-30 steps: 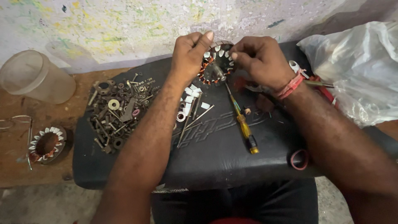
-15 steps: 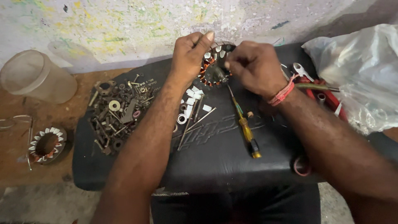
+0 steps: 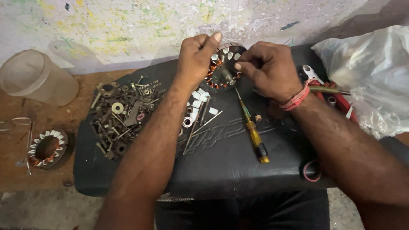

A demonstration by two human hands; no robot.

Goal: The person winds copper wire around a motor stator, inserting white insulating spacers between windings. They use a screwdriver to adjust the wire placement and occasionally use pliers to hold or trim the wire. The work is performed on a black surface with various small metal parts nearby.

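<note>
- A round stator (image 3: 223, 68), ringed with copper windings and white pole tips, was held tilted above the far edge of a black seat cushion (image 3: 221, 170).
- The left hand (image 3: 197, 57) was closed on the stator's left rim, the thumb raised over its top.
- The right hand (image 3: 268, 70) was curled against the stator's right rim, its fingers pinched together there; whether something small was gripped between them could not be told, since the spot was partly hidden.
- A yellow-handled screwdriver (image 3: 251, 127) was laid on the cushion just below the stator, its tip pointed up towards it.
- A heap of bolts, nuts and washers (image 3: 121, 115) was spread on the cushion, left of the stator.
- Small white strips (image 3: 197, 100) and long thin bolts (image 3: 204, 123) were scattered between the heap and the screwdriver.
- A second stator (image 3: 46, 148) was seen well to the left of the cushion, on the wooden tabletop (image 3: 17, 170).
- A clear plastic cup (image 3: 36, 76) was lying on its side, further back than the second stator.
- Red-handled pliers (image 3: 328, 91) and a crumpled plastic bag (image 3: 370, 72) were found right of the held stator.
</note>
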